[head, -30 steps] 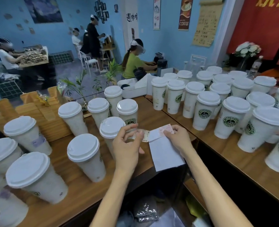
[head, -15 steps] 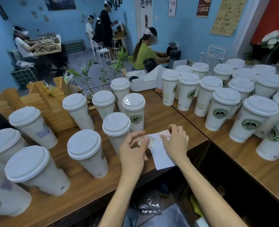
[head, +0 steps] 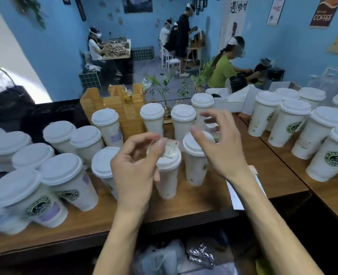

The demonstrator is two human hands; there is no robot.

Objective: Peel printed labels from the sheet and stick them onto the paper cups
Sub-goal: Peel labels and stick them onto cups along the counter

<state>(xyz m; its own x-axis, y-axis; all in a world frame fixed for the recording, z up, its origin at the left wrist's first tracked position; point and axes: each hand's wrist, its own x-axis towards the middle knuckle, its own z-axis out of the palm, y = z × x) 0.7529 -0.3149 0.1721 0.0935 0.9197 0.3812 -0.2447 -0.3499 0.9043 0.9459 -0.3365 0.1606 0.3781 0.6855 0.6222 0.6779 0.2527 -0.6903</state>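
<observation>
My left hand (head: 136,167) pinches a small printed label (head: 170,148) between thumb and fingertips, held over the lid of a white lidded paper cup (head: 167,175) near the table's front. My right hand (head: 217,147) hovers above the cups with its fingers spread and loosely curved, holding nothing; another cup (head: 195,165) stands just under it. The white label sheet (head: 236,195) lies flat on the wooden table (head: 184,211) under my right forearm, partly hidden.
Several lidded cups crowd the left of the table (head: 63,175) and a second table on the right (head: 322,151). A wooden holder (head: 122,108), small plants (head: 162,90) and a white bin (head: 231,100) stand at the back. People work further off. Bags (head: 184,255) lie below the table edge.
The label has come off the sheet in my left hand, which has lifted over a cup. My right hand has let go of the sheet and risen. The view swung left.
</observation>
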